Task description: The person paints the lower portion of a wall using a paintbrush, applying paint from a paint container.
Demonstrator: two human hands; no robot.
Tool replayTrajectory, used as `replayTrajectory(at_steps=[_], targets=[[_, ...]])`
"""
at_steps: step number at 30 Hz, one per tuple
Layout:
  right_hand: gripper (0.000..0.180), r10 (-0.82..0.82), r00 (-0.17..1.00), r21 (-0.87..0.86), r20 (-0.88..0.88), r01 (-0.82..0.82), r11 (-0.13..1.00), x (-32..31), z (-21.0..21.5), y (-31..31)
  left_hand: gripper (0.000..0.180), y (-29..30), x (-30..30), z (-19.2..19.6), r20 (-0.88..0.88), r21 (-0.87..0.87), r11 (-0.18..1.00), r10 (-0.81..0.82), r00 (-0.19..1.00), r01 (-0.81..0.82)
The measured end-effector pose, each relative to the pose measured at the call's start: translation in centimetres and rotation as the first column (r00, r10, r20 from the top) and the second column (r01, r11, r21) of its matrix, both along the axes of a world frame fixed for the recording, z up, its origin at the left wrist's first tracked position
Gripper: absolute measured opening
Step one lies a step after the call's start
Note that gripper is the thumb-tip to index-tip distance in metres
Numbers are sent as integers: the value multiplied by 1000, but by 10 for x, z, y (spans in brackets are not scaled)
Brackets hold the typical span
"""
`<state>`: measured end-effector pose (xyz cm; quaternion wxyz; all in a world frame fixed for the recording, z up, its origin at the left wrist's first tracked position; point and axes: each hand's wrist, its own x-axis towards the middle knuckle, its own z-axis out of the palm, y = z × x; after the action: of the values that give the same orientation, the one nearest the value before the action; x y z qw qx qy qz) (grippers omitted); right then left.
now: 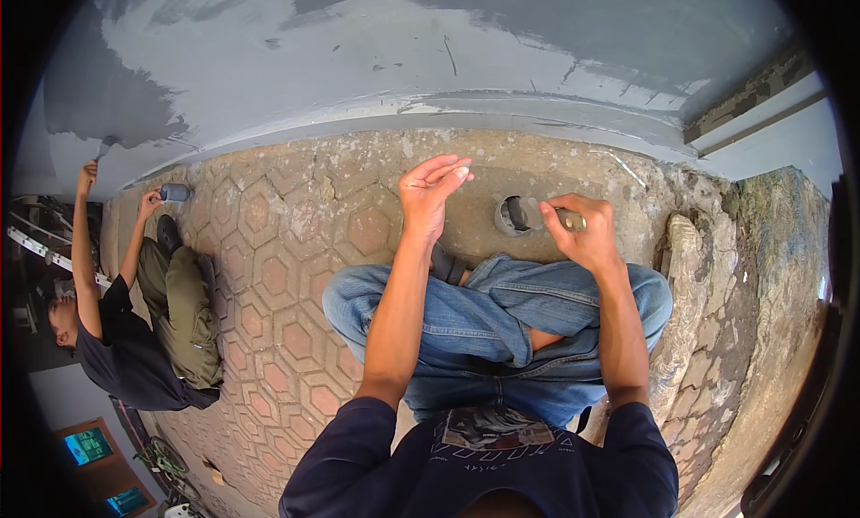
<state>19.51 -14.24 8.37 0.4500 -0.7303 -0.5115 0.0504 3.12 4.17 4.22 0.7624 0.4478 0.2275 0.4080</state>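
Note:
My right hand (587,231) is closed round the handle of a flat paintbrush (571,220). The brush head lies at the mouth of a small round container (514,215) with dark grey paint inside, standing on the ground before my crossed legs. Held up to the left of that container is my left hand (430,197), thumb and fingers drawn together in a pinch. A small pale spot shows at the thumb tip; whether it is the nail or a held bit is unclear. Beyond both hands runs a wall (385,61), partly coated in darker grey.
At the left, another person (134,339) sits by the wall, brushing dark paint on with one raised hand and holding a grey container (176,193). A thin white stick (630,170) lies near the wall base. Rough stone (685,285) edges the hexagonal paving (287,276) at the right.

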Motion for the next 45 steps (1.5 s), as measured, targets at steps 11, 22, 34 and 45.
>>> replayTrajectory(at_steps=[11, 22, 34, 45], targets=[[13, 10, 1000, 12, -14, -10, 1000, 0, -1, 1, 24, 3, -3, 1, 52, -44, 999, 33, 998, -30], [14, 3, 1000, 0, -3, -3, 1000, 0, -1, 1, 26, 6, -5, -5, 73, -44, 998, 42, 996, -39], [14, 7, 1000, -3, -4, -7, 1000, 0, 0, 1, 52, 2, 1, 14, -13, -68, 997, 21, 1000, -22], [12, 7, 999, 72, 43, -10, 997, -1, 0, 1, 33, -1, 2, 1, -152, 64, 997, -19, 988, 30]])
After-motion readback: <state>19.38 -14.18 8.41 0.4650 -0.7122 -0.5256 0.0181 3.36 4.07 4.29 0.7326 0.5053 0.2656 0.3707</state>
